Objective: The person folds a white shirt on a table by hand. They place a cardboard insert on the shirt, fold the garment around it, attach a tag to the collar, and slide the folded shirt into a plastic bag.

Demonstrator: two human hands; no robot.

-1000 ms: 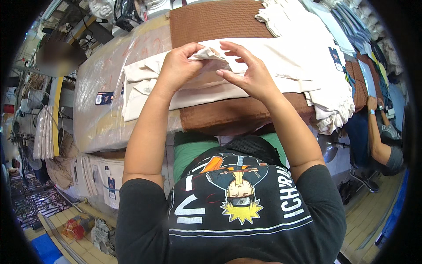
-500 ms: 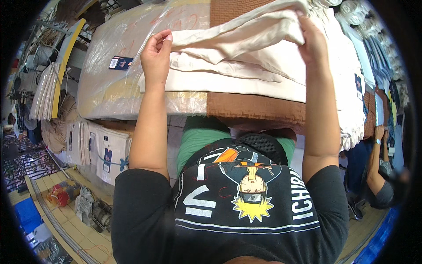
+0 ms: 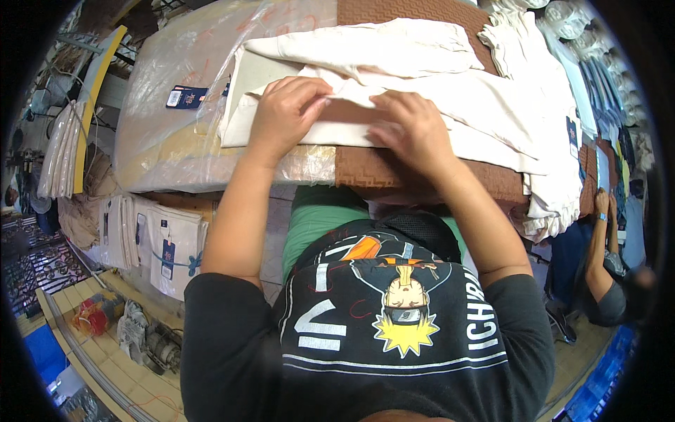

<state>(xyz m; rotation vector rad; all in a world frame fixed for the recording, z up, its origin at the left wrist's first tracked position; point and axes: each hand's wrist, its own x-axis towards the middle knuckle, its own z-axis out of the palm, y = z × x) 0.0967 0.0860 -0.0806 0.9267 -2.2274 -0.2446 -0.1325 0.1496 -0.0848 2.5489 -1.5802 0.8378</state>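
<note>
A cream cloth garment (image 3: 394,46), long and soft with a gathered end at the right, lies loosely folded across the padded table. My left hand (image 3: 287,116) is closed on a fold of it near the middle, with thumb and forefinger pinched together. To the right, my right hand (image 3: 416,130) hovers low over the same cloth. Its fingers are bent and apart from the thumb, which is blurred; nothing shows between them. A shaded hollow in the cloth lies between both hands. A dark blue hang tag (image 3: 187,97) rests left of the garment.
Clear plastic (image 3: 169,141) covers the table's left part; brown textured cloth (image 3: 422,172) covers its right. A pile of cream garments (image 3: 552,204) hangs over the right edge. Folded tagged garments (image 3: 169,246) stand below left. Another person's arm (image 3: 601,260) shows at far right.
Both hands have come down and closer together. The cloth stretched up between them now lies on the table. The right hand has let go of the part it held.
</note>
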